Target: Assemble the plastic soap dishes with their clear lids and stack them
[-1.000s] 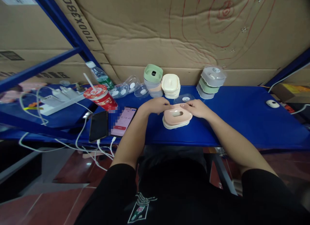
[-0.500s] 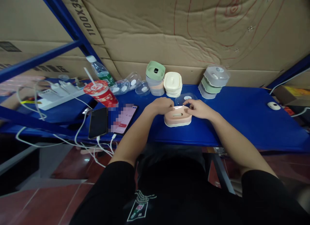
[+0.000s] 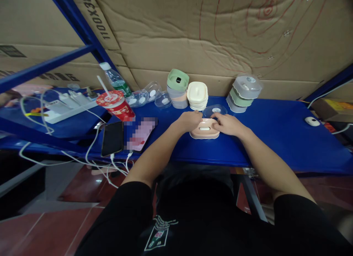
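Note:
A pink oval plastic box (image 3: 204,134) rests on the blue table in front of me. A cream ridge fills the slot in its floor, and a pale wavy rim shows beneath. My left hand (image 3: 190,121) has curled fingers pressing the box's left end. At the right end, my right hand (image 3: 228,123) grips the edge with bent fingers. Some fingertips of both hands are hidden. Just behind lies a clear lid (image 3: 215,110) with a white round label. Cream base pieces (image 3: 197,96) are stacked beyond it, beside a stack of green, grey and pink shells (image 3: 178,87).
At the back right stands a stack of green and grey boxes (image 3: 241,99) under a clear lid. More clear lids (image 3: 153,92) lie back left. Farther left are a red cup (image 3: 117,107), a bottle (image 3: 118,81), two phones (image 3: 113,138) on cables and a power strip (image 3: 71,109).
The pink box sits lower, and the cream ridge has come up through its slot. Both hands have pressed down with it; the left hand has shifted slightly right.

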`<state>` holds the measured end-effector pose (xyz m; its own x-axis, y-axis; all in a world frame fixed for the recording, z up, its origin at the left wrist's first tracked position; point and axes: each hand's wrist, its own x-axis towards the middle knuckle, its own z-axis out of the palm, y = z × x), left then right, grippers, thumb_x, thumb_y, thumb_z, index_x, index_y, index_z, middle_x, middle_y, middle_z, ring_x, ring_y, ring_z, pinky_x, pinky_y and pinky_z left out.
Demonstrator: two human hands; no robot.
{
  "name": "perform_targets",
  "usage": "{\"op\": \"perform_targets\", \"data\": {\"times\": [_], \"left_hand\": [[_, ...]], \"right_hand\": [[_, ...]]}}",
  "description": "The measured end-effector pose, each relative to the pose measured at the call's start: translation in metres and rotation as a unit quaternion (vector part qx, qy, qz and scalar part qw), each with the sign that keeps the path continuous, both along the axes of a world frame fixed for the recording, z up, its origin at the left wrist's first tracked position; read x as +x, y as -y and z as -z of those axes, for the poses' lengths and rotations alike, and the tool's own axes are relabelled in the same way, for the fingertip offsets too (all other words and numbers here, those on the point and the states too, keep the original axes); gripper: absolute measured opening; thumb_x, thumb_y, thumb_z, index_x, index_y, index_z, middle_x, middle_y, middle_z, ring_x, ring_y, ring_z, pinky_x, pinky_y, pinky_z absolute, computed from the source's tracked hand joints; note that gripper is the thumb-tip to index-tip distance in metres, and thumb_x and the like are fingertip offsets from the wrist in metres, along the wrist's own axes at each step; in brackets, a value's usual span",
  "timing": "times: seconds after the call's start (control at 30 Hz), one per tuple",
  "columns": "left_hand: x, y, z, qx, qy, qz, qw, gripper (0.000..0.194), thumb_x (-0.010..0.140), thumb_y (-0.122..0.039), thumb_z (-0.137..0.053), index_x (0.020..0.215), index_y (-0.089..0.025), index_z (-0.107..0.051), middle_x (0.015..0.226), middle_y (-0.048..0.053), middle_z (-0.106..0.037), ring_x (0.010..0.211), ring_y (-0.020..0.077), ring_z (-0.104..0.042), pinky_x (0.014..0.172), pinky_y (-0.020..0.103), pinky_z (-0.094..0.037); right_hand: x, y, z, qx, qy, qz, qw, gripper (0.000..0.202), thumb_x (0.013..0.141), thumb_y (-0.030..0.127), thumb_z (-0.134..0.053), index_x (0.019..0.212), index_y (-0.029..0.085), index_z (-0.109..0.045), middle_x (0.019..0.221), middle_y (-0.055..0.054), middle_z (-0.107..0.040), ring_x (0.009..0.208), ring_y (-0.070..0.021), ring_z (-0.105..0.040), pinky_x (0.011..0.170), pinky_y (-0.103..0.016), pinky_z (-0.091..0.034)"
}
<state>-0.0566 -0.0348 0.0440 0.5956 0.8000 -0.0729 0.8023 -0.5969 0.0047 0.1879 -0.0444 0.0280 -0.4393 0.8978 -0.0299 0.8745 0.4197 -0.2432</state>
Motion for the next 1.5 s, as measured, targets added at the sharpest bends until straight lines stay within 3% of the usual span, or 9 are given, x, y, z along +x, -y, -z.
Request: {"op": "perform_targets", "data": {"times": [0.23, 0.37, 0.47, 0.7, 0.93, 1.07, 1.23, 1.33, 1.5], "left_hand": [[-0.001, -0.004, 0.001, -0.029, 0.03, -0.011, 0.999, 0.04, 0.119, -0.03, -0.042, 0.138, -0.012, -0.072, 0.145, 0.02, -0.077, 0.133, 0.0328, -0.074, 0.106, 0.041, -0.056], [-0.004, -0.009, 0.001, -0.039, 0.049, -0.012, 0.998, 0.04, 0.118, -0.034, -0.043, 0.133, -0.016, -0.075, 0.142, 0.016, -0.079, 0.133, 0.03, -0.073, 0.108, 0.038, -0.056], [-0.006, -0.011, 0.002, -0.034, 0.058, -0.031, 0.997, 0.04, 0.117, -0.037, -0.046, 0.134, -0.018, -0.076, 0.143, 0.015, -0.08, 0.135, 0.0298, -0.073, 0.109, 0.038, -0.055], [-0.022, -0.019, -0.008, -0.105, 0.136, -0.074, 0.982, 0.065, 0.11, -0.062, -0.054, 0.152, -0.015, -0.069, 0.151, 0.019, -0.076, 0.139, 0.0351, -0.072, 0.115, 0.043, -0.054], [-0.028, -0.02, -0.003, -0.212, 0.138, -0.008, 0.967, 0.151, 0.066, -0.064, -0.095, 0.186, -0.012, -0.019, 0.186, 0.027, -0.039, 0.167, 0.0417, -0.049, 0.13, 0.043, -0.047], [-0.022, -0.018, 0.003, -0.209, 0.178, 0.002, 0.962, 0.161, 0.069, -0.063, -0.094, 0.187, -0.009, 0.001, 0.182, 0.032, -0.043, 0.161, 0.0445, -0.056, 0.124, 0.047, -0.052], [-0.019, -0.022, 0.011, -0.195, 0.207, -0.008, 0.959, 0.166, 0.075, -0.064, -0.094, 0.184, -0.01, 0.019, 0.175, 0.034, -0.052, 0.159, 0.046, -0.059, 0.118, 0.05, -0.054], [-0.02, -0.025, 0.016, -0.185, 0.21, 0.007, 0.96, 0.163, 0.076, -0.062, -0.094, 0.185, -0.009, 0.015, 0.173, 0.034, -0.055, 0.157, 0.0466, -0.06, 0.118, 0.05, -0.055], [-0.021, -0.025, 0.017, -0.165, 0.183, 0.01, 0.969, 0.15, 0.074, -0.061, -0.095, 0.187, -0.013, -0.008, 0.188, 0.03, -0.032, 0.171, 0.0464, -0.042, 0.131, 0.052, -0.045]], "right_hand": [[0.021, -0.014, 0.002, 0.097, -0.119, 0.053, 0.987, 0.051, 0.104, 0.05, -0.061, 0.142, 0.019, -0.075, 0.102, -0.013, -0.085, 0.101, -0.0367, -0.078, 0.087, -0.048, -0.057], [0.043, -0.033, 0.016, 0.143, -0.117, -0.011, 0.983, 0.067, 0.095, 0.037, -0.07, 0.159, 0.017, -0.068, 0.165, -0.022, -0.067, 0.152, -0.0462, -0.06, 0.126, -0.065, -0.046], [0.051, -0.041, 0.025, 0.076, -0.056, -0.003, 0.996, 0.081, 0.092, 0.041, -0.077, 0.169, 0.018, -0.061, 0.181, -0.021, -0.051, 0.166, -0.0509, -0.045, 0.135, -0.07, -0.037], [0.06, -0.036, 0.021, 0.105, 0.008, 0.087, 0.991, 0.091, 0.09, 0.068, -0.085, 0.162, 0.015, -0.067, 0.156, -0.028, -0.069, 0.145, -0.0532, -0.065, 0.12, -0.067, -0.054], [0.065, -0.044, 0.027, 0.068, -0.047, 0.054, 0.995, 0.11, 0.087, 0.059, -0.089, 0.177, 0.011, -0.047, 0.169, -0.028, -0.061, 0.157, -0.0517, -0.056, 0.131, -0.067, -0.046], [0.073, -0.035, 0.012, 0.108, -0.139, 0.088, 0.98, 0.115, 0.083, 0.068, -0.09, 0.177, 0.018, -0.047, 0.163, -0.027, -0.064, 0.149, -0.0544, -0.061, 0.124, -0.073, -0.05], [0.055, -0.014, -0.003, 0.095, -0.201, -0.021, 0.975, 0.109, 0.089, 0.069, -0.083, 0.18, 0.022, -0.045, 0.166, -0.023, -0.059, 0.152, -0.0484, -0.059, 0.128, -0.068, -0.048], [0.033, -0.006, 0.0, 0.054, -0.151, -0.085, 0.983, 0.106, 0.084, 0.068, -0.089, 0.176, 0.027, -0.054, 0.164, -0.021, -0.061, 0.149, -0.0498, -0.058, 0.127, -0.071, -0.045], [0.017, -0.005, 0.008, 0.026, -0.105, -0.094, 0.99, 0.105, 0.084, 0.068, -0.089, 0.175, 0.03, -0.055, 0.157, -0.019, -0.063, 0.145, -0.0482, -0.058, 0.127, -0.068, -0.046]]}}
